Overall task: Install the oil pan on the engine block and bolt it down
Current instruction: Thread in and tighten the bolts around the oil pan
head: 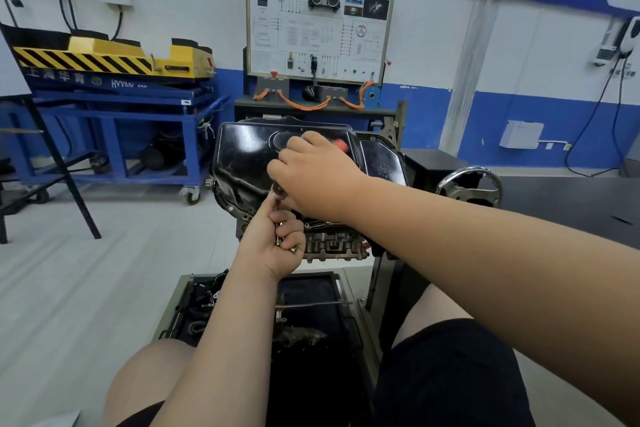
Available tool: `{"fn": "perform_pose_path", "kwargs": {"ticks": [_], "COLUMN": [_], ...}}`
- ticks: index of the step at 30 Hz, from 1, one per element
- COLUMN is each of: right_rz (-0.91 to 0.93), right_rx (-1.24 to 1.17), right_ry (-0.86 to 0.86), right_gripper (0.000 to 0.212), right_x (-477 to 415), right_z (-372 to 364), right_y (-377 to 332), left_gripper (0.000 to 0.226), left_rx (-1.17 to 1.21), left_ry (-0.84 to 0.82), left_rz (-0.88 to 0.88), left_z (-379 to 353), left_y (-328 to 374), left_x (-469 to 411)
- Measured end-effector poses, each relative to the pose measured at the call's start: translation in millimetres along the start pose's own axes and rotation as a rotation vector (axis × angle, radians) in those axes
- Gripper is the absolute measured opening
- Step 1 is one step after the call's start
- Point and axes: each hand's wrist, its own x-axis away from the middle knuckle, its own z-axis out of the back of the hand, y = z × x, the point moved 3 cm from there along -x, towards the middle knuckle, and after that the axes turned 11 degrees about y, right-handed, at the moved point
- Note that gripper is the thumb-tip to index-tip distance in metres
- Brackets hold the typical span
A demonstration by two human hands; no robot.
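Observation:
The black oil pan (pixel 242 152) lies on top of the engine block (pixel 332 243), which is mounted on a stand. My left hand (pixel 277 239) is curled around several bolts (pixel 282 234), with its index finger reaching up to a bolt head at the pan's near flange. My right hand (pixel 311 173) hovers over the pan's near edge and grips a tool with a red handle (pixel 341 145); its metal tip (pixel 277 189) meets the bolt by my left finger.
A chrome handwheel (pixel 467 184) sticks out to the right of the engine stand. Below the engine a black drip tray (pixel 311 291) holds loose parts. A blue cart (pixel 114 114) stands at the left, a training board (pixel 318 24) behind. My knees frame the tray.

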Motion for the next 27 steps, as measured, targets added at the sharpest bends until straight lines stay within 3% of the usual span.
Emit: {"fn": "perform_pose_path", "kwargs": {"ticks": [3,5,9,11,15,18,20,23,27], "right_rz": [-0.21,-0.255,0.123,0.186,0.048,-0.138,-0.21,-0.047,0.109], "right_rx": [-0.082,-0.093,0.059,0.049,-0.019,-0.053,-0.078,-0.017,0.035], "right_ry": [-0.161,-0.181,0.039,0.067,-0.021,-0.14,-0.17,-0.068,-0.025], "right_gripper": [0.039,0.047,0.029,0.026,0.021,0.043,0.046,0.021,0.022], "right_x": [-0.3,0.8,0.8,1.6,-0.2,-1.4,-2.5,-4.3,-2.5], "right_z": [-5.7,-4.6,1.5,1.1,-0.4,0.4,1.4,4.0,1.8], "right_y": [0.6,-3.6,-12.5,-8.3,-2.7,-3.0,-3.4,-3.3,1.0], "left_gripper": [0.027,0.028,0.041,0.04,0.029,0.036,0.031,0.04,0.038], "left_rx": [-0.074,-0.088,-0.016,-0.011,-0.036,-0.12,-0.109,-0.01,-0.01], "left_ry": [-0.03,-0.002,0.048,0.066,0.04,0.049,0.016,-0.055,0.014], "left_rz": [-0.048,-0.068,-0.029,-0.025,-0.021,-0.052,-0.049,0.009,0.014], "left_z": [-0.9,-0.3,3.9,3.6,1.0,2.4,4.5,4.2,0.4], "left_y": [2.4,3.7,3.9,3.5,4.2,4.6,5.0,7.3,-2.0], "left_x": [0.0,-0.7,-3.2,-3.0,-0.7,-1.1,-0.2,2.3,-0.1]}}
